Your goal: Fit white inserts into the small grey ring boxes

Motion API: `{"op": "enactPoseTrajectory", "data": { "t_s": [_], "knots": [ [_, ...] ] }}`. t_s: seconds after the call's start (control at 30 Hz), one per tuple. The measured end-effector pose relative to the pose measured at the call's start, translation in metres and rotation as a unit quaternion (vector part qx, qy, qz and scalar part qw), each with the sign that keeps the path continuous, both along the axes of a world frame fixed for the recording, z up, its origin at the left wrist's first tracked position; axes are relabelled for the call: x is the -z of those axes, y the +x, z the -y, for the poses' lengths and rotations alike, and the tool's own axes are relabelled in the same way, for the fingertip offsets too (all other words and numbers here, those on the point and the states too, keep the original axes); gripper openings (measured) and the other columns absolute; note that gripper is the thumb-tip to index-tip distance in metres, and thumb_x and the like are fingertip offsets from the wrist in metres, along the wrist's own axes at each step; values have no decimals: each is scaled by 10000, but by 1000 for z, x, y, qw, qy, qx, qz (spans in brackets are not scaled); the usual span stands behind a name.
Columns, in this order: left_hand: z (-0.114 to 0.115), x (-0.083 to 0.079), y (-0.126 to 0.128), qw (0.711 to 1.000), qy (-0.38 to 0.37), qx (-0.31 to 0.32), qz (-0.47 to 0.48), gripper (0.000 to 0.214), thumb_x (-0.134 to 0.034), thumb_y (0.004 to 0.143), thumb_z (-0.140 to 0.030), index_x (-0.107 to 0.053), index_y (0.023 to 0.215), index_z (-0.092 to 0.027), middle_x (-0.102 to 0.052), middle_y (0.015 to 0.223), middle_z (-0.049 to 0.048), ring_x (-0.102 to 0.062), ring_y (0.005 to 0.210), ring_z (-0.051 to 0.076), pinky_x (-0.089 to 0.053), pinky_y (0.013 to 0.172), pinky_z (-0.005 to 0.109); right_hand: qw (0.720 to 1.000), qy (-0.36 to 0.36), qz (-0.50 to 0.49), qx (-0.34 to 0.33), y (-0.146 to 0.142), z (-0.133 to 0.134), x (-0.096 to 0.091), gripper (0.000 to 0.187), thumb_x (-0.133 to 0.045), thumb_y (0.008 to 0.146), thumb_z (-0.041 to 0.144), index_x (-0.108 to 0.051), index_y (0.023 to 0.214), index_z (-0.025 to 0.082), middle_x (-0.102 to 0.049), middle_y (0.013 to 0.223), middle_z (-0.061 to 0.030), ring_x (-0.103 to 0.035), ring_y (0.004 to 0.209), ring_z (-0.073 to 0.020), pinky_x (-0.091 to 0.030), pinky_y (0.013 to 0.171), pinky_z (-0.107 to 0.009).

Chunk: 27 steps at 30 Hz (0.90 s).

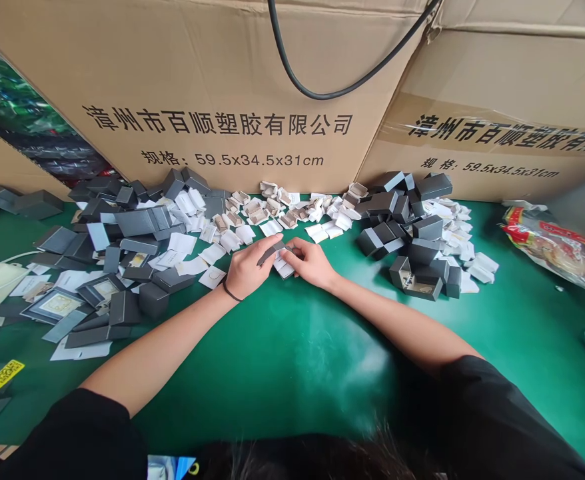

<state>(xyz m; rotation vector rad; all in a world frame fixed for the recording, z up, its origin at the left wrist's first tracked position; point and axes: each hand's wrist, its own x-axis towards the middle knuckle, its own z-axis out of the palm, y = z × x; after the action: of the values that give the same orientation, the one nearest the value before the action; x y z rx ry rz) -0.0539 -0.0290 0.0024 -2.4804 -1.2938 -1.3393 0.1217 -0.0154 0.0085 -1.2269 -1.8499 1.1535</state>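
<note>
Between both hands, low over the middle of the table, is a small dark grey jewellery box (283,267) with a white inner part showing. My left hand (246,268) has its fingers closed around the box's left side, and a thin black band circles that wrist. From the other side, my right hand (313,263) grips the box, its thumb and fingers at the white part. The fingers hide much of the box. Just beyond the hands lie several small folded white and beige inserts (257,212).
Dark grey boxes and white cards (137,243) are heaped at left, with more dark boxes (425,250) at right. Large cardboard cartons (222,80) wall the back of the green table (292,373). A black cable (317,95) hangs above. A food packet (562,247) lies far right.
</note>
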Motion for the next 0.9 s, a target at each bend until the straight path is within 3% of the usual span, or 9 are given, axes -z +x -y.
{"op": "enactPoseTrajectory", "data": {
  "t_s": [0.1,0.23,0.37,0.47,0.63,0.9],
  "knots": [
    [1,-1,1,1000,-5,16,-6,401,-490,877,-188,-471,1275,-233,-646,1195,38,-640,1044,160,-521,913,264,1000,4,-3,3,0,0,0,309,-481,843,484,-555,839,184,-556,589,34,-499,502,-99,-393,494,-218],
    [1,-3,4,997,-74,-9,14,439,-492,884,-263,-417,1311,-197,-651,1179,61,-633,1058,171,-534,874,260,1000,14,9,25,0,0,-1,301,-477,842,473,-558,831,183,-512,549,44,-470,498,-97,-367,493,-214],
    [-1,-4,5,991,-117,-55,19,349,-519,865,-334,-521,1183,-191,-660,1145,63,-662,972,180,-539,823,261,999,19,20,37,0,-2,1,298,-464,844,476,-532,805,188,-520,562,39,-474,506,-100,-362,496,-214],
    [-1,-4,4,990,-134,-51,17,284,-519,865,-335,-573,1108,-201,-681,1089,48,-668,926,177,-531,818,260,999,22,24,27,1,-3,3,292,-456,848,470,-532,813,190,-545,589,30,-485,514,-103,-370,496,-217],
    [-1,-6,4,990,-131,-43,12,286,-511,868,-342,-597,1101,-201,-684,1083,47,-665,918,179,-514,828,259,1000,15,21,16,1,-4,3,280,-463,849,460,-527,824,189,-570,604,27,-498,501,-101,-383,481,-218],
    [-1,-5,3,983,-164,-74,30,294,-519,854,-385,-604,1061,-194,-712,924,32,-672,764,172,-508,683,235,1000,-21,-2,-2,2,-4,4,324,-489,839,506,-500,768,190,-569,583,36,-533,460,-99,-408,473,-222]
  ]
}}
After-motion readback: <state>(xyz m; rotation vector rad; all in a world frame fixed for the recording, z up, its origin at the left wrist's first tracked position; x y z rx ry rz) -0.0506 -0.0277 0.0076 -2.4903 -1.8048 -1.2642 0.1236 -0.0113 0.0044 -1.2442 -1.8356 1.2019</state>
